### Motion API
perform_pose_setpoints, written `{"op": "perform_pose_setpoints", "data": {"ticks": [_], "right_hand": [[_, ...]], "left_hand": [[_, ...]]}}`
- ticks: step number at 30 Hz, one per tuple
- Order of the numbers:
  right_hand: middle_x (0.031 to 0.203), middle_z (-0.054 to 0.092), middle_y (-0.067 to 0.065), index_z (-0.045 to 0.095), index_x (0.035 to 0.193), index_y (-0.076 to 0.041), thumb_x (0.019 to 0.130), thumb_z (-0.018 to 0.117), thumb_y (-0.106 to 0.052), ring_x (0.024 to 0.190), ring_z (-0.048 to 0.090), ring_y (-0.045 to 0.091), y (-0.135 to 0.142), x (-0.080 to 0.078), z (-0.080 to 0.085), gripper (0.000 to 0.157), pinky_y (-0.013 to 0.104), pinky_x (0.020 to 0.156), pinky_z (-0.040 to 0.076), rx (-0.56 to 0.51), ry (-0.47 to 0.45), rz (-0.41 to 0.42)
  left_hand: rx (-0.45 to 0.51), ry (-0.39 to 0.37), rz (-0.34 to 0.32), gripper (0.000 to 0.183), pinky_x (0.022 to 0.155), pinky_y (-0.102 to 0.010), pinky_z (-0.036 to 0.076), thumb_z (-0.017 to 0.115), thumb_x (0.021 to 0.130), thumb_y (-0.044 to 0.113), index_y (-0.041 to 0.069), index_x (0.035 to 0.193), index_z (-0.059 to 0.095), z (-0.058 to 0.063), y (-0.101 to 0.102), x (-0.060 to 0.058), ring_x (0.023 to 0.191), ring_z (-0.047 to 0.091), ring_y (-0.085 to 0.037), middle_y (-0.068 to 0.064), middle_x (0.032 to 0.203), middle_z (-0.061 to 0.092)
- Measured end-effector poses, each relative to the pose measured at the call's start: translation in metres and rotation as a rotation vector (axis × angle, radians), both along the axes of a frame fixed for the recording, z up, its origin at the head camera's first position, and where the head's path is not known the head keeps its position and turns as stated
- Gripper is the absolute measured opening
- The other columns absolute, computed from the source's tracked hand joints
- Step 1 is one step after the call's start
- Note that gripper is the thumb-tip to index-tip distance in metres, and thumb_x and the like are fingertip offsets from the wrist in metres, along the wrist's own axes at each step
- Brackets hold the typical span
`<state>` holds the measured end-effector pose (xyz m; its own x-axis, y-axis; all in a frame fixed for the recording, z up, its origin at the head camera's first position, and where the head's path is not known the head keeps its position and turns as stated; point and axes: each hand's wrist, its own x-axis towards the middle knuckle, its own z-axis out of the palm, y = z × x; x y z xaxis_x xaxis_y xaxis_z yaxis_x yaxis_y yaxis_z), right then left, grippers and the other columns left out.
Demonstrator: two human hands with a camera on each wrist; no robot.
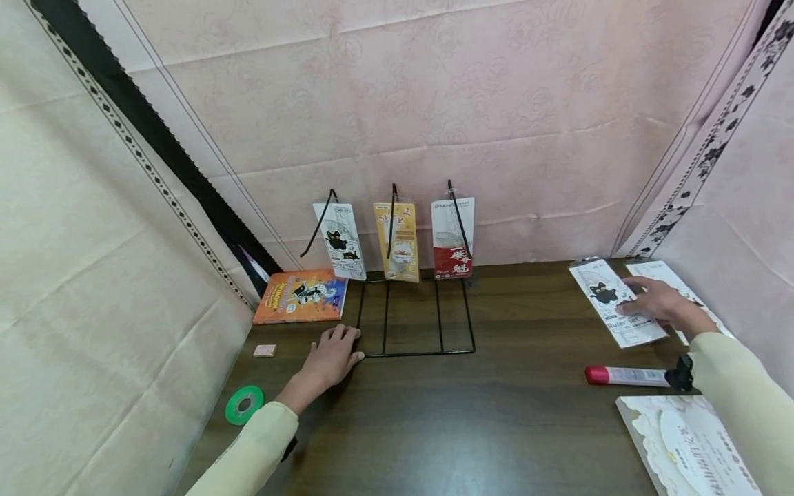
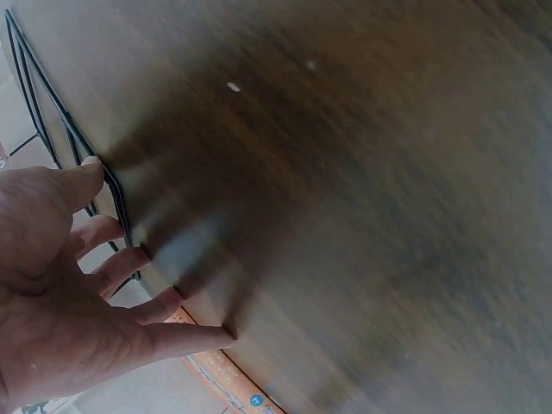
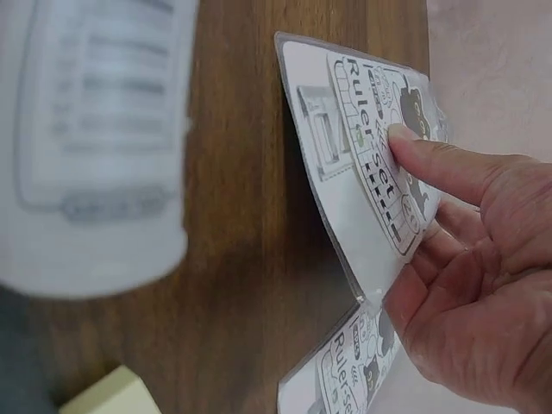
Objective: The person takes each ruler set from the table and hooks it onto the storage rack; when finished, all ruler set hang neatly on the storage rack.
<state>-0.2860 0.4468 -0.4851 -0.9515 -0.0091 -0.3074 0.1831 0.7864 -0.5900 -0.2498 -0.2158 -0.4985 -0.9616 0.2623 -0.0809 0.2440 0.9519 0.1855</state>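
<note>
My right hand (image 1: 662, 302) pinches a white ruler set packet (image 3: 332, 185), printed with a black cat, at the right side of the table. The thumb lies on its printed front, with the fingers behind. A second ruler set packet (image 1: 665, 274) lies beside it, partly covered by that hand. My left hand (image 1: 331, 356) rests at the left front corner of a black wire display rack (image 1: 422, 354), fingers spread, its thumb touching the wire. From the rack's hooks hang a white cat packet (image 1: 341, 241), a yellow packet (image 1: 397, 241) and a red-and-white packet (image 1: 452, 238).
Behind my left hand lies an orange book (image 1: 298, 296). A pink-and-white eraser (image 1: 264, 350) and a green tape roll (image 1: 245, 405) sit at the left. A red-capped white tube (image 1: 629, 375) and a white box (image 1: 688, 441) are near my right forearm. Pale cloth walls surround the table.
</note>
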Motion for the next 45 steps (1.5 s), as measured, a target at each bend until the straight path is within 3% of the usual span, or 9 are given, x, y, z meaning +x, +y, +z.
{"op": "perform_pose_setpoints", "data": {"ticks": [3,7,11,18,27,32,39,45], "right_hand": [[0.13,0.036,0.044,0.02,0.148,0.007,0.082,0.074,-0.035,0.097,0.057,0.037,-0.003,0.001,0.0,0.095,0.033,0.069,0.047,-0.008,0.043,0.014],[0.13,0.039,0.043,0.025,0.146,0.006,0.084,0.072,-0.031,0.107,0.054,0.045,-0.009,0.003,0.002,0.087,0.04,0.078,0.048,-0.011,0.079,0.029],[0.132,0.041,0.041,0.026,0.148,0.002,0.086,0.07,-0.029,0.105,0.056,0.043,-0.016,0.003,0.007,0.081,0.046,0.077,0.049,-0.004,0.092,0.054],[0.127,0.048,0.038,0.029,0.147,0.0,0.088,0.067,-0.019,0.096,0.062,0.035,-0.032,0.006,0.013,0.073,0.036,0.071,0.051,-0.034,0.105,0.079],[0.143,0.035,0.034,0.038,0.143,-0.003,0.086,0.067,-0.01,0.114,0.051,0.053,-0.063,0.01,0.025,0.063,0.043,0.076,0.054,-0.036,0.2,0.146],[0.144,0.038,0.032,0.041,0.141,-0.006,0.085,0.067,-0.005,0.114,0.053,0.053,-0.08,0.012,0.035,0.061,0.044,0.075,0.055,-0.03,0.24,0.172],[0.142,0.043,0.029,0.044,0.138,-0.015,0.085,0.067,-0.006,0.118,0.052,0.054,-0.102,0.019,0.05,0.058,0.053,0.08,0.053,-0.01,0.273,0.19],[0.134,0.053,0.026,0.043,0.136,-0.019,0.087,0.065,-0.004,0.113,0.057,0.048,-0.118,0.022,0.057,0.055,0.044,0.073,0.053,0.013,0.294,0.248]], "left_hand": [[-0.002,0.002,-0.002,0.045,0.097,-0.073,0.035,0.055,0.097,0.04,0.021,0.137,0.048,-0.001,0.0,0.0,0.137,0.037,-0.04,-0.01,0.141,0.045],[-0.002,-0.001,-0.006,0.046,0.097,-0.073,0.035,0.055,0.097,0.04,0.02,0.137,0.048,-0.001,0.0,0.0,0.137,0.037,-0.04,-0.01,0.141,0.045],[0.003,-0.001,-0.006,0.045,0.097,-0.073,0.034,0.055,0.097,0.04,0.021,0.137,0.048,0.0,-0.001,0.0,0.137,0.037,-0.04,-0.01,0.141,0.044],[-0.001,-0.002,-0.007,0.046,0.097,-0.073,0.035,0.054,0.097,0.04,0.021,0.138,0.047,-0.002,0.0,0.001,0.137,0.037,-0.04,-0.01,0.141,0.044],[-0.011,-0.001,-0.008,0.045,0.096,-0.074,0.035,0.053,0.097,0.04,0.022,0.137,0.047,-0.004,-0.001,0.0,0.137,0.037,-0.04,-0.01,0.141,0.043],[-0.005,-0.01,-0.003,0.045,0.097,-0.074,0.034,0.053,0.098,0.041,0.022,0.138,0.046,-0.003,-0.001,-0.001,0.138,0.035,-0.04,-0.009,0.142,0.042],[-0.009,-0.015,0.001,0.045,0.098,-0.073,0.034,0.053,0.098,0.041,0.022,0.138,0.046,-0.001,0.0,-0.001,0.138,0.035,-0.04,-0.009,0.142,0.042],[-0.012,-0.014,-0.003,0.046,0.098,-0.074,0.033,0.053,0.098,0.041,0.021,0.138,0.046,-0.002,0.001,-0.001,0.138,0.035,-0.041,-0.01,0.143,0.042]]}}
